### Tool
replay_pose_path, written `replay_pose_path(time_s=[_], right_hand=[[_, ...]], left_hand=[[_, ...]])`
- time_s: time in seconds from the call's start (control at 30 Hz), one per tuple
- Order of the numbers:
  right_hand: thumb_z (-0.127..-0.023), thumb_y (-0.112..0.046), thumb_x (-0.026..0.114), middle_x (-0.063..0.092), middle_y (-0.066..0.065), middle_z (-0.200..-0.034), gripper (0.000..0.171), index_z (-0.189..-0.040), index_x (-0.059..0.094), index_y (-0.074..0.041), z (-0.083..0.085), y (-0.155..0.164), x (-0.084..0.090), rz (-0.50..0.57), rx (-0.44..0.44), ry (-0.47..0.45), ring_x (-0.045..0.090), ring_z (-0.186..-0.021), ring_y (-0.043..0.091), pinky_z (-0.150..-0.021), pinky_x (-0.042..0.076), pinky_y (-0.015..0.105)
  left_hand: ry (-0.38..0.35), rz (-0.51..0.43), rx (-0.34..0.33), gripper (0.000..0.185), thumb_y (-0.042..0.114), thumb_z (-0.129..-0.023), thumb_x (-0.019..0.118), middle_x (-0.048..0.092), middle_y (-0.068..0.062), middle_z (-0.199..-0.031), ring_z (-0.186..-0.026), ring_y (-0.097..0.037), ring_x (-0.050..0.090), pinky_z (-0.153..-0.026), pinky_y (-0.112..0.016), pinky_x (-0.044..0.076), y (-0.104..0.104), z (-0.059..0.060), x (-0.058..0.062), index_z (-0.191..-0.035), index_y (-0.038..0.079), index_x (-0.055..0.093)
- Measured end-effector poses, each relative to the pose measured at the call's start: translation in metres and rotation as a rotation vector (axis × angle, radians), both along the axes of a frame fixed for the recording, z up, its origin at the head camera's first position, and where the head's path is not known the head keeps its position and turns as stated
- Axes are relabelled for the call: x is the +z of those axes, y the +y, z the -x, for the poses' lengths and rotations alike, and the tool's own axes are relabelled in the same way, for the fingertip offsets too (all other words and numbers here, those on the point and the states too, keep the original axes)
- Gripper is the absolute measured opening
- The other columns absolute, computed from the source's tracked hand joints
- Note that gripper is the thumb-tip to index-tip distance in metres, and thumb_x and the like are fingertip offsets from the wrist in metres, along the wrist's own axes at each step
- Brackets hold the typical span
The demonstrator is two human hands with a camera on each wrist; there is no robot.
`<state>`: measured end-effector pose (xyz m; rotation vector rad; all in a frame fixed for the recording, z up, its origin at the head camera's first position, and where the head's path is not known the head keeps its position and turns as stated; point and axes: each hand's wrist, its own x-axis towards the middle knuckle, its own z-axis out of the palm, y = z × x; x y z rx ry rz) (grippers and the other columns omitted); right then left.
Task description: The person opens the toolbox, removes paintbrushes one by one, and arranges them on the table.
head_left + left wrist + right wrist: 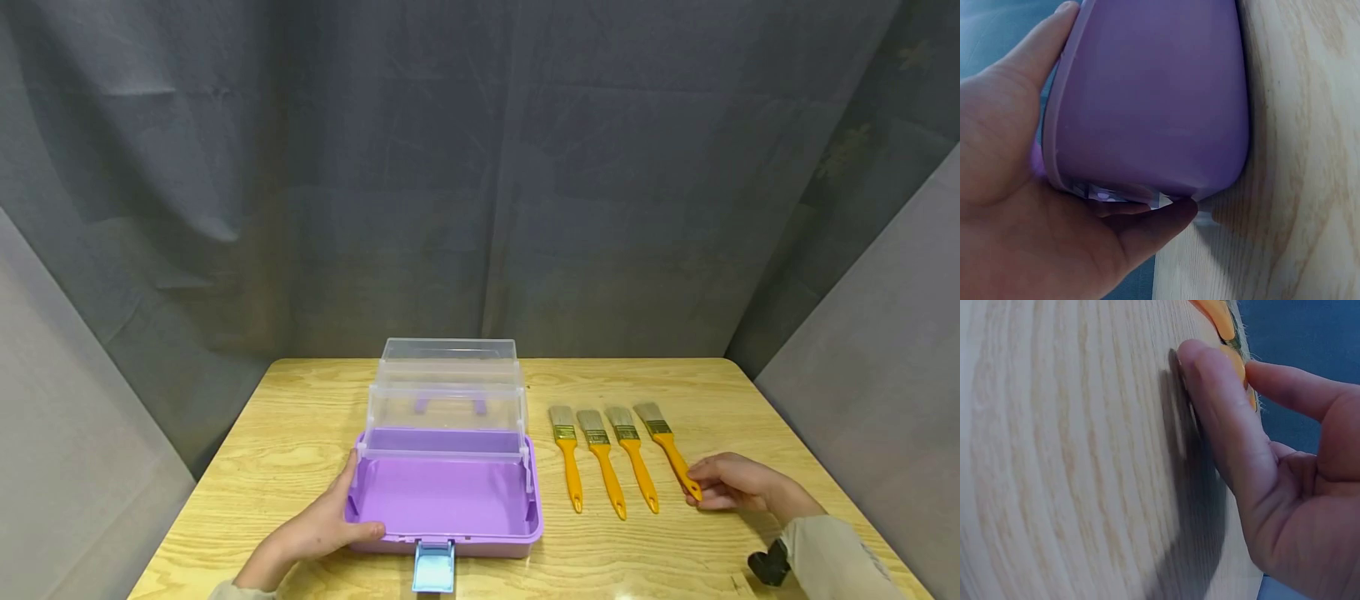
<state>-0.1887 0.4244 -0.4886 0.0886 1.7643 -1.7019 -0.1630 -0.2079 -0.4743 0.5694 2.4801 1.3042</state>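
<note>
A purple plastic box (pixel 446 546) stands open on the wooden table (pixel 300 433), its clear lid and tray (pixel 447 392) raised behind it. My left hand (pixel 330 517) grips the box's front left corner, thumb over the rim; the left wrist view shows the palm (pixel 1010 187) wrapped round the purple wall (pixel 1154 100). Several yellow-handled paintbrushes (pixel 600 458) lie side by side right of the box. My right hand (pixel 712 485) pinches the handle end of the rightmost brush (pixel 667 446); in the right wrist view the orange handle (pixel 1219 315) shows between the fingertips (pixel 1210 369).
A pale blue latch (pixel 433 567) hangs from the box's front, close to the table's near edge. Grey curtains close in the back and both sides. Bare wood lies left of the box and behind the brushes.
</note>
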Motion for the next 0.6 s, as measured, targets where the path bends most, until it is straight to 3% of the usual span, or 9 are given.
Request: replay_pose_path(time_s=[0.17,0.3,0.47,0.6], right_hand=[[-0.095,-0.012,0.052,0.064,0.004,-0.069,0.016,-0.09,0.061,0.0,-0.001,-0.006,0.002,-0.183,-0.067,0.039,0.069,-0.065,0.014,-0.062,0.056,0.027],[-0.094,-0.016,0.055,0.064,0.004,-0.065,0.019,-0.085,0.061,0.0,-0.003,-0.004,0.002,-0.289,-0.072,0.051,0.067,-0.06,0.013,-0.058,0.056,0.026],[-0.093,-0.017,0.057,0.064,0.003,-0.065,0.021,-0.083,0.062,0.0,-0.006,-0.003,0.003,-0.344,-0.072,0.052,0.066,-0.058,0.01,-0.056,0.055,0.025],[-0.094,-0.019,0.056,0.063,0.003,-0.066,0.023,-0.083,0.064,0.0,-0.008,-0.004,0.005,-0.357,-0.08,0.068,0.065,-0.057,0.009,-0.056,0.055,0.025]], left_hand=[[0.007,-0.004,-0.006,0.119,0.027,-0.079,0.077,-0.009,-0.029,-0.152,-0.137,-0.047,0.001,-0.106,-0.061,0.006,-0.002,0.001,-0.001,-0.147,0.001,-0.017],[-0.008,0.012,0.002,0.119,0.029,-0.079,0.077,-0.011,-0.028,-0.152,-0.138,-0.046,-0.001,-0.107,-0.059,0.005,-0.003,0.0,0.0,-0.147,0.001,-0.017],[0.011,0.061,0.036,0.11,0.033,-0.082,0.074,-0.001,-0.032,-0.151,-0.137,-0.049,0.006,-0.107,-0.06,0.011,-0.005,-0.001,0.005,-0.149,-0.003,-0.006],[-0.006,0.06,0.057,0.099,0.034,-0.087,0.069,0.008,-0.035,-0.149,-0.132,-0.051,0.022,-0.104,-0.059,0.026,-0.013,0.0,0.015,-0.149,-0.004,0.002]])
